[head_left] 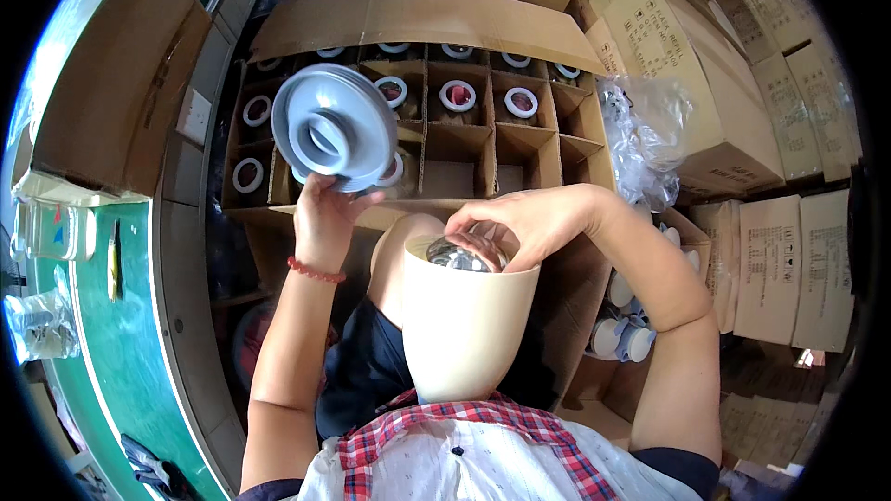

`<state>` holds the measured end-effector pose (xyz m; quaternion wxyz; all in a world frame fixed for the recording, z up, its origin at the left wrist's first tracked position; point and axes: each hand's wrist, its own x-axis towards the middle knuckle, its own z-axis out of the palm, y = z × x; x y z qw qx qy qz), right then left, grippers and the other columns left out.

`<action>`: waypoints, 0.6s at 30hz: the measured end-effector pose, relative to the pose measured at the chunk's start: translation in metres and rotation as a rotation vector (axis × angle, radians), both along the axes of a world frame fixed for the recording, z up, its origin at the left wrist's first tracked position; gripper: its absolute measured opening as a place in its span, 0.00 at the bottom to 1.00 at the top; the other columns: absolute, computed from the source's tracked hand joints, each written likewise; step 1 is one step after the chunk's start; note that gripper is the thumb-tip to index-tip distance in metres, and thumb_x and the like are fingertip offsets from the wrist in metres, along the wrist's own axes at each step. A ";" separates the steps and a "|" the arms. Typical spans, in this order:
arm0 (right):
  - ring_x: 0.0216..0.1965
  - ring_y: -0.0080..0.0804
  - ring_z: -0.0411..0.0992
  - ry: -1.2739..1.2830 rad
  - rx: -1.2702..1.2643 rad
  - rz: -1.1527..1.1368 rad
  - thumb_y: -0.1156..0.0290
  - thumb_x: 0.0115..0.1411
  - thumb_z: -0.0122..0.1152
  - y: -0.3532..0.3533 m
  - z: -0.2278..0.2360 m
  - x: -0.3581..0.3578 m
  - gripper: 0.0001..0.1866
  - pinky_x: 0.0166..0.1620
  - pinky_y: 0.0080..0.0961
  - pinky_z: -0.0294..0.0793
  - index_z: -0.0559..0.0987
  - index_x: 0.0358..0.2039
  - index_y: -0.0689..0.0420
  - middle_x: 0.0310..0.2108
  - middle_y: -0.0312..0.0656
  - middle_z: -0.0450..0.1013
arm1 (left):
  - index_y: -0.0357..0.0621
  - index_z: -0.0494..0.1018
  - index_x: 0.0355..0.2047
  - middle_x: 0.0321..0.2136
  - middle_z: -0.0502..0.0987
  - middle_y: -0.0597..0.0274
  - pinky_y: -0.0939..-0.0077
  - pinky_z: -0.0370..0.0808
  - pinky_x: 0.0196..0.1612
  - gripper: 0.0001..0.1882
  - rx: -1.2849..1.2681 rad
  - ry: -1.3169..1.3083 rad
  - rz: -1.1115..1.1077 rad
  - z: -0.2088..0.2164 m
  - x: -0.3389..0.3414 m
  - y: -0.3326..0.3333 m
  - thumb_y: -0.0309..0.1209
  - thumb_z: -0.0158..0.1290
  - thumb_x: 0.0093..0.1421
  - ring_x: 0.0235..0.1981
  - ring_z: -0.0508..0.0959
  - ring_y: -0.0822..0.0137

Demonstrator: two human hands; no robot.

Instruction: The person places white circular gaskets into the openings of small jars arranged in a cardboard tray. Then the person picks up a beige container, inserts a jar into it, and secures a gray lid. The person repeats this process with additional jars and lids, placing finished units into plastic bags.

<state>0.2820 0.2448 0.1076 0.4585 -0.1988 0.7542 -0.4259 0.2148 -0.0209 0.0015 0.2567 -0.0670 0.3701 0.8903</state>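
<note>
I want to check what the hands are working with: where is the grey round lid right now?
In the head view, the grey round lid is upper left, held up by the left hand before the divided cardboard box.

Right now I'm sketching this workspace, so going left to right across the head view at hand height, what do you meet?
Green table edge → left hand holding up a grey round lid → cream plastic tub with the right hand at its mouth → clear plastic bag → stacked cardboard cartons.
</note>
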 end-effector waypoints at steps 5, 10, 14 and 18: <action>0.41 0.40 0.76 0.033 0.091 0.106 0.64 0.53 0.66 -0.010 0.010 -0.007 0.32 0.45 0.33 0.74 0.65 0.56 0.59 0.40 0.47 0.76 | 0.39 0.67 0.48 0.47 0.74 0.54 0.60 0.81 0.44 0.15 -0.017 0.078 0.069 -0.004 0.007 -0.012 0.28 0.40 0.62 0.48 0.76 0.60; 0.36 0.47 0.78 0.222 0.310 0.218 0.60 0.55 0.61 -0.029 0.022 -0.003 0.23 0.42 0.36 0.75 0.71 0.48 0.59 0.35 0.50 0.79 | 0.39 0.67 0.47 0.45 0.76 0.56 0.60 0.81 0.45 0.14 -0.091 0.066 0.082 0.006 0.017 -0.008 0.27 0.40 0.62 0.45 0.78 0.60; 0.35 0.45 0.79 0.161 0.293 0.192 0.54 0.55 0.62 -0.020 0.018 -0.010 0.24 0.40 0.35 0.76 0.75 0.46 0.58 0.35 0.49 0.79 | 0.39 0.66 0.50 0.45 0.76 0.54 0.61 0.80 0.46 0.16 -0.130 0.112 0.061 0.012 0.021 -0.004 0.27 0.40 0.62 0.45 0.78 0.60; 0.35 0.43 0.79 0.167 0.257 0.143 0.50 0.55 0.62 -0.019 0.012 -0.008 0.25 0.39 0.35 0.77 0.78 0.42 0.59 0.35 0.49 0.80 | 0.40 0.65 0.54 0.47 0.75 0.55 0.60 0.79 0.48 0.19 -0.144 0.163 0.038 0.018 0.025 -0.001 0.25 0.40 0.62 0.48 0.77 0.59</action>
